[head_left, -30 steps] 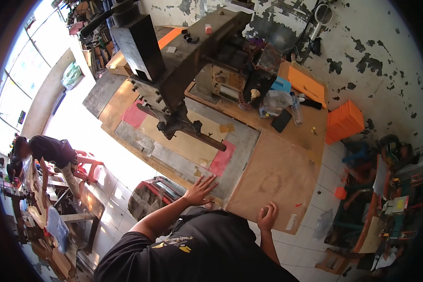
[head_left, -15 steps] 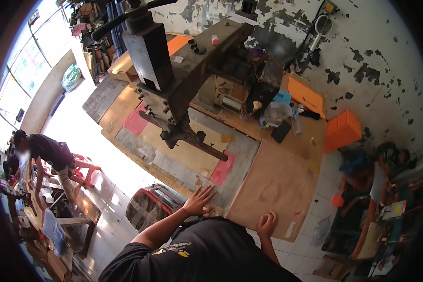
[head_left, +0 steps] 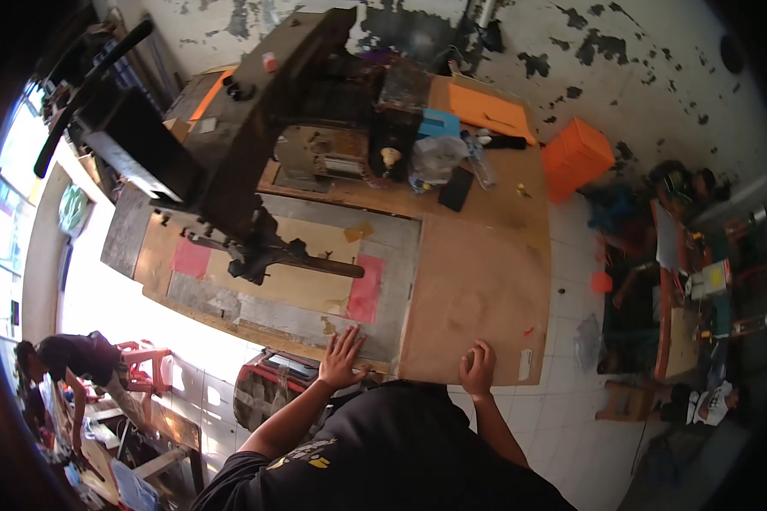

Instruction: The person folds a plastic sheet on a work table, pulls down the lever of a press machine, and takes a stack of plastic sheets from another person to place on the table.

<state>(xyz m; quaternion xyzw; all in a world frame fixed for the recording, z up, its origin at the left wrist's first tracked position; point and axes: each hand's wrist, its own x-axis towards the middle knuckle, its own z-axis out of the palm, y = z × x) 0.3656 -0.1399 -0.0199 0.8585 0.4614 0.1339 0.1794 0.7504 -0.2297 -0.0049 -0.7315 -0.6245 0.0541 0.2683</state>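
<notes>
My left hand [head_left: 341, 359] lies with its fingers spread on the front edge of the grey metal bed [head_left: 385, 315]. Just above its fingertips is a pink patch [head_left: 366, 288] at the end of a cream sheet [head_left: 307, 288]. My right hand [head_left: 478, 368] rests with bent fingers on the front edge of the brown board [head_left: 477, 289]; whether anything is under the fingers cannot be made out. Over the bed hangs the dark metal head [head_left: 260, 247] of a press, its bar reaching above the pink patch.
Behind the board lie a black phone [head_left: 456, 188], plastic bags [head_left: 436, 159] and a blue box [head_left: 439, 124]. Orange crates [head_left: 578, 157] stand at the right rear. One person [head_left: 77, 358] bends over a bench at left; another person [head_left: 714, 402] is at far right.
The view has turned to the right, so the press and bed appear further left. Both hands keep about the same places on the bed and board. Another person has come into view at right.
</notes>
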